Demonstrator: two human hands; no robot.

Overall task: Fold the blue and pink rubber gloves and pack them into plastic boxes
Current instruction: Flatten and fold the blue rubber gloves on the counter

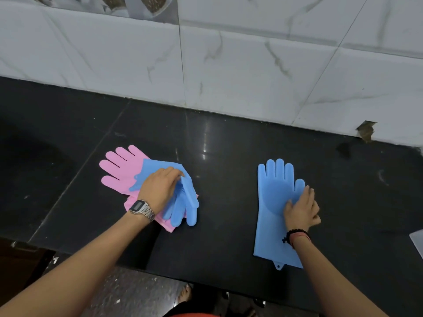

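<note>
A pink glove [119, 170] lies flat on the black counter at the left, fingers pointing away to the upper left. A blue glove [183, 202] is doubled over on top of it, fingers pointing toward me. My left hand [159, 187], with a metal watch on the wrist, grips this folded blue glove at its bend. Further right a second blue glove [272, 195] lies flat, fingers toward the wall, cuff near the counter's front edge. My right hand [301, 208] rests on its palm beside the thumb, fingers curled and pinching the rubber.
The black counter [219, 156] ends at a white marble-tile wall [229, 76] behind. A corner of a clear plastic piece [417, 242] shows at the right edge. The counter's front edge runs just below the gloves; floor and a foot lie beneath.
</note>
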